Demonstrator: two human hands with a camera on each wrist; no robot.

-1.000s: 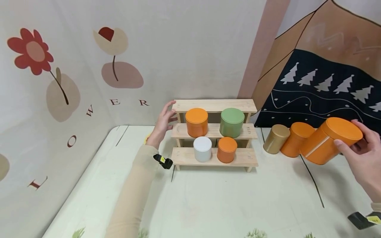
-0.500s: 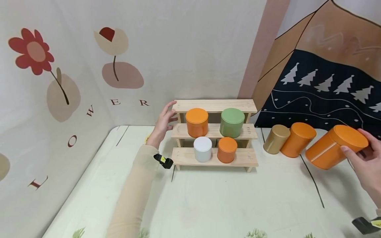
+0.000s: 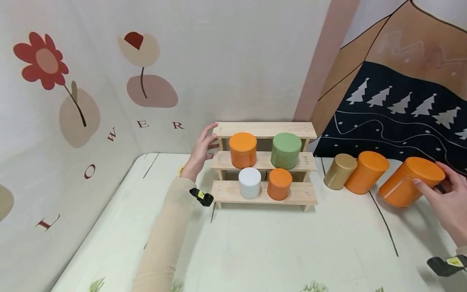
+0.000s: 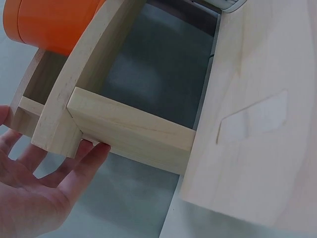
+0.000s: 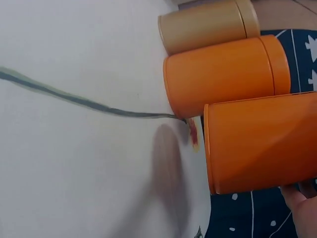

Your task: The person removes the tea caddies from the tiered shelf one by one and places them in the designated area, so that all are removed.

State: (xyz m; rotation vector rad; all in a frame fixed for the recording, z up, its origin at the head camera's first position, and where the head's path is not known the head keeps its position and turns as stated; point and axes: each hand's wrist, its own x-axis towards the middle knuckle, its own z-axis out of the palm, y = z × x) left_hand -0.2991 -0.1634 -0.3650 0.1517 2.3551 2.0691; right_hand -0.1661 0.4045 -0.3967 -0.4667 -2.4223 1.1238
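Observation:
At the right, my right hand (image 3: 446, 198) grips a large orange canister (image 3: 406, 186) near its lid, thumb on the front side. The same orange canister (image 5: 262, 144) shows large in the right wrist view; I cannot tell whether its base touches the table. Left of it stand a smaller orange canister (image 3: 366, 174) and a slim gold canister (image 3: 340, 172). My left hand (image 3: 198, 156) rests at the left end of a three-step wooden shelf (image 3: 264, 129). In the left wrist view its extended fingers (image 4: 84, 171) touch the shelf's side frame.
An orange tin (image 3: 243, 152) and a green tin (image 3: 286, 152) stand on the middle step. A white tin (image 3: 249, 184) and a smaller orange tin (image 3: 279, 185) stand on the bottom step. A printed cloth wall (image 3: 233, 61) rises behind the pale table (image 3: 255, 247).
The right hand has lowered the large orange canister toward the table, first shifting right, then slightly back left. The left hand has stayed at the shelf's end.

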